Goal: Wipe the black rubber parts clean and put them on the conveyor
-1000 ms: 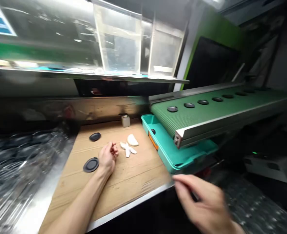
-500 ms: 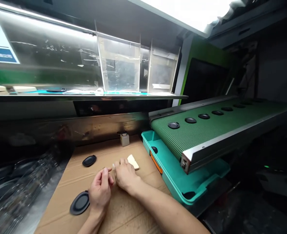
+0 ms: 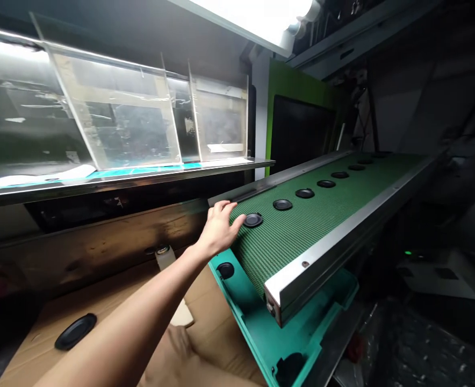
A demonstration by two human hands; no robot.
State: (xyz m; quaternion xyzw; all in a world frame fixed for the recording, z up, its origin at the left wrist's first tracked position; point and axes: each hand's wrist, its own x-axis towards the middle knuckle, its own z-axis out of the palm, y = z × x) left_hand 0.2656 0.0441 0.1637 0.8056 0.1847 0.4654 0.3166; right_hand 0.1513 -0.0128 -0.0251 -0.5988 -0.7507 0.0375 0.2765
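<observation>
My left hand (image 3: 220, 228) reaches over the near end of the green conveyor belt (image 3: 286, 242), thumb and fingers apart. Its thumb is at the left edge of the nearest round black plastic part (image 3: 253, 220); whether it touches cannot be made out. Low in the picture, my right hand (image 3: 177, 346) is blurred and partly behind my left forearm, over the cardboard (image 3: 225, 338), so its fingers cannot be read. Beside it lies a flat cream-coloured piece (image 3: 184, 314). Another black part (image 3: 76, 331) rests on the cardboard at the left.
Several more black parts (image 3: 282, 205) line the belt. A teal tray (image 3: 257, 338) under the belt's end holds black parts (image 3: 225, 270). A small pale bottle (image 3: 165, 257) stands at the cardboard's back. The belt's metal side rail (image 3: 334, 236) and a shelf edge (image 3: 141, 180) border the space.
The view has swung right. My left hand has gone from beside my right hand over the cardboard up to the belt's end. The black parts have advanced toward the near end.
</observation>
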